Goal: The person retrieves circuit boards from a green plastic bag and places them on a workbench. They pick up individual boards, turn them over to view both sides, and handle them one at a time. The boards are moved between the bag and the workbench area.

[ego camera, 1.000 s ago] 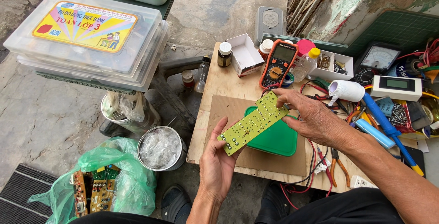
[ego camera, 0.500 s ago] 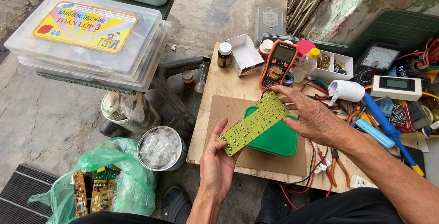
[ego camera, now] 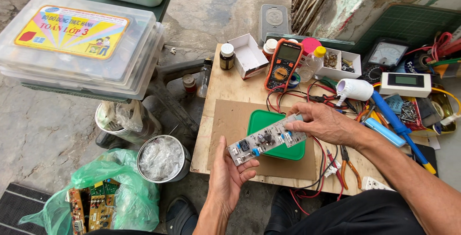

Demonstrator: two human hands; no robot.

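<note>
the fingers (ego camera: 298,120) of the right hand (ego camera: 322,122) are closed in a pinch on the far end of a long, narrow printed circuit board (ego camera: 267,140); the left hand (ego camera: 226,172) cups the near end from below, thumb curled up over the edge. the board is held in the air, component side up, tilted, directly above a green plastic lid (ego camera: 276,134) that lies on a sheet of brown cardboard (ego camera: 235,120).

step in hand, as judged: visual inspection of the populated face. the next move likely calls for a steady two-point hold and a slow tilt, keeping the fingers on the bare edges and off the parts.

materials and shapes:
- board: pale, rigid laminate, rectangular, carrying a blue block, dark cylindrical capacitors and small black parts.
- lid: smooth, glossy, with rounded corners.
- cardboard: matt, flat, slightly worn, resting on a pale plywood table (ego camera: 225,88).
- beyond the lid: an orange-cased digital multimeter (ego camera: 283,64) with red and black leads trailing toward the lid.
- right of the lid: red-handled pliers (ego camera: 346,160).
- left of the lid, at floor level: a metal can (ego camera: 163,158) stuffed with crumpled clear film, and a green plastic bag (ego camera: 122,192) holding more boards.
</note>
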